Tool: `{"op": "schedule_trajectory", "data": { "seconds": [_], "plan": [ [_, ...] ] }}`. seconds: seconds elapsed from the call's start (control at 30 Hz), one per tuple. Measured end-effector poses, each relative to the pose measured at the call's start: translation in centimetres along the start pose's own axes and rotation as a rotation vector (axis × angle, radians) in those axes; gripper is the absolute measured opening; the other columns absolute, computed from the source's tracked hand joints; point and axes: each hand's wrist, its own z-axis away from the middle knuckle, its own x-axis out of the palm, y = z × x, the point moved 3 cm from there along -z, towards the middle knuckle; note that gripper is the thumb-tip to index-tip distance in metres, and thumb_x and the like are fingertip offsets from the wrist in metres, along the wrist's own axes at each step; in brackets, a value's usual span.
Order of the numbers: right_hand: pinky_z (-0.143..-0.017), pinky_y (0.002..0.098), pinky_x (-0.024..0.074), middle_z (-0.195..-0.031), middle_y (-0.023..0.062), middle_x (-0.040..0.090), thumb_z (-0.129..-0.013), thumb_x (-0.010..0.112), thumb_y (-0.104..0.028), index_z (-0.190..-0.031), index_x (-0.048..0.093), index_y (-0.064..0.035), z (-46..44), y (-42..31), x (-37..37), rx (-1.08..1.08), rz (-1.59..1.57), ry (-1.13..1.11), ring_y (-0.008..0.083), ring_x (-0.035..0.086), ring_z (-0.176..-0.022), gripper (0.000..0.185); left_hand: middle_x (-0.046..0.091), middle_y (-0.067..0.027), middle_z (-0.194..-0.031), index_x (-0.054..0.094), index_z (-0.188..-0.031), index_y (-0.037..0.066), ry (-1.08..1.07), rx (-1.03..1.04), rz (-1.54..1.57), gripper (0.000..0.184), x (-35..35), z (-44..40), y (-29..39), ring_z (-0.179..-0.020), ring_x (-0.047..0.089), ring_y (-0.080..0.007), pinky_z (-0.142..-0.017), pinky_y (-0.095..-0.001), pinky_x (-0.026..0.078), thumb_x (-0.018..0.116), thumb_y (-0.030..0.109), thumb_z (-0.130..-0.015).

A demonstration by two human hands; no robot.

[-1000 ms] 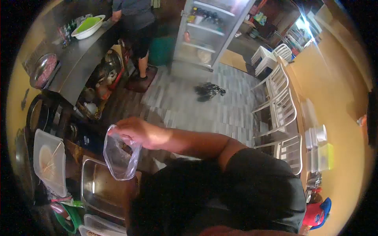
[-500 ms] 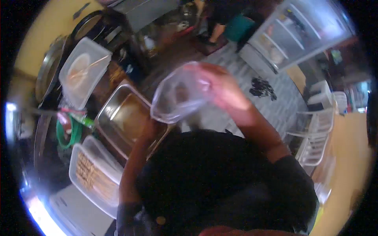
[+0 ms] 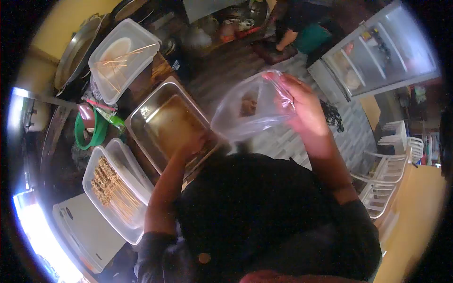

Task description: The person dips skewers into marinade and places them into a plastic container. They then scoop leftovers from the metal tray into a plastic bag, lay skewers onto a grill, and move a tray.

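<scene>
holding clr plastic bag (image 3: 258, 113), r hand (image 3: 303, 101) at its rt edge

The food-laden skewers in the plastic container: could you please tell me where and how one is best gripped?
Probably by the bare sticks, from above on the wearer's side, with the closer left hand: the food sits at the far ends, the sticks nearer.

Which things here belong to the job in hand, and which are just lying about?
Likely in the job:
plastic bag, held up by the right hand
metal tray, with the left hand at it

Likely just about, untouched:
skewer tub
fridge
white chairs
</scene>
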Motion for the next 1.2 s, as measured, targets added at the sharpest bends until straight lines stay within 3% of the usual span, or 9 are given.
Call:
{"op": "schedule_trajectory", "data": {
  "seconds": [0.2, 0.27, 0.4, 0.57, 0.8, 0.9, 0.97, 1.0, 1.2],
  "plan": [
    [-0.040, 0.0176, 0.0234, -0.059, -0.0054, 0.044, -0.085, 0.045, -0.018, -0.101, 0.055, -0.0002, -0.2, 0.1, 0.0, -0.017, 0.120, 0.039, 0.0022, 0.033, -0.046, 0.027, 0.052, -0.0180, -0.106, 0.048, -0.109, 0.004, -0.017, 0.021, -0.057, 0.038, 1.1, -0.1, -0.2, -0.098, 0.049, -0.0295, -0.087, -0.0379, 0.037, 0.052, 0.016, -0.074],
    [-0.065, 0.0181, 0.0377, -0.093, 0.0054, 0.058, -0.080, 0.044, -0.009, -0.102, 0.056, -0.0025, -0.3, 0.3, -0.5, 0.035, -0.004, -0.057, 0.0084, 0.051, -0.082, 0.026, 0.052, -0.0177, -0.106, 0.049, -0.109, 0.004, -0.065, 0.011, -0.046, 0.037, 0.5, 0.2, -0.3, -0.098, 0.049, -0.0295, -0.087, -0.0378, 0.037, 0.052, 0.016, -0.073],
    [-0.061, 0.0172, 0.0364, -0.089, 0.0030, 0.057, -0.082, 0.045, -0.013, -0.101, 0.057, -0.0036, -0.4, -0.4, -0.2, -0.014, 0.103, -0.060, 0.0062, 0.049, -0.075, 0.025, 0.052, -0.0173, -0.106, 0.049, -0.108, 0.005, -0.074, 0.012, -0.057, 0.037, -0.8, 0.8, -0.1, -0.098, 0.049, -0.0297, -0.087, -0.0377, 0.037, 0.052, 0.015, -0.073],
    [-0.053, 0.0174, 0.0304, -0.078, -0.0023, 0.055, -0.083, 0.046, -0.017, -0.101, 0.058, -0.0056, -0.7, 0.5, -0.6, 0.110, 0.071, -0.051, 0.0031, 0.041, -0.064, 0.025, 0.052, -0.0168, -0.107, 0.050, -0.108, 0.006, 0.014, 0.054, -0.148, 0.037, -0.4, 1.1, -0.5, -0.098, 0.049, -0.0298, -0.088, -0.0375, 0.037, 0.053, 0.015, -0.072],
    [-0.053, 0.0177, 0.0298, -0.083, -0.0026, 0.056, -0.083, 0.046, -0.019, -0.100, 0.058, -0.0046, -0.2, 0.9, -0.5, 0.120, 0.042, 0.053, 0.0037, 0.041, -0.064, 0.025, 0.051, -0.0160, -0.107, 0.052, -0.107, 0.007, 0.084, 0.268, -0.519, 0.037, 1.1, 4.0, -3.1, -0.098, 0.049, -0.0300, -0.088, -0.0373, 0.037, 0.053, 0.014, -0.070],
    [-0.052, 0.0182, 0.0302, -0.085, -0.0022, 0.057, -0.083, 0.047, -0.020, -0.099, 0.058, -0.0030, -0.2, 0.9, -0.9, 0.068, 0.067, 0.053, 0.0042, 0.042, -0.063, 0.026, 0.051, -0.0164, -0.108, 0.052, -0.106, 0.008, -0.075, 0.122, -0.525, 0.037, 0.9, 5.5, -4.1, -0.100, 0.049, -0.0296, -0.089, -0.0370, 0.036, 0.054, 0.015, -0.069],
    [-0.050, 0.0185, 0.0299, -0.081, -0.0020, 0.057, -0.083, 0.048, -0.020, -0.100, 0.057, -0.0012, 0.0, 0.9, -1.4, 0.055, 0.070, 0.122, 0.0038, 0.040, -0.058, 0.027, 0.053, -0.0167, -0.104, 0.053, -0.105, 0.009, -0.197, -0.189, -0.507, 0.038, -2.1, 7.4, -0.9, -0.095, 0.051, -0.0290, -0.084, -0.0373, 0.039, 0.056, 0.018, -0.069],
    [-0.050, 0.0185, 0.0299, -0.081, -0.0020, 0.057, -0.083, 0.048, -0.020, -0.100, 0.057, -0.0012, -0.1, 1.0, -1.7, 0.062, 0.069, 0.109, 0.0038, 0.040, -0.058, 0.027, 0.053, -0.0167, -0.104, 0.053, -0.105, 0.009, -0.191, -0.203, -0.504, 0.038, -2.8, 7.6, -0.9, -0.095, 0.051, -0.0290, -0.084, -0.0373, 0.039, 0.056, 0.018, -0.069],
    [-0.045, 0.0175, 0.0269, -0.075, -0.0012, 0.056, -0.083, 0.048, -0.019, -0.101, 0.055, 0.0004, -0.7, 1.4, -1.4, 0.099, -0.051, -0.074, 0.0026, 0.036, -0.051, 0.027, 0.056, -0.0181, -0.093, 0.053, -0.103, 0.010, 0.168, -0.156, -0.493, 0.038, -2.5, 7.2, -5.3, -0.083, 0.055, -0.0317, -0.074, -0.0395, 0.044, 0.058, 0.026, -0.068]
  ]
}}
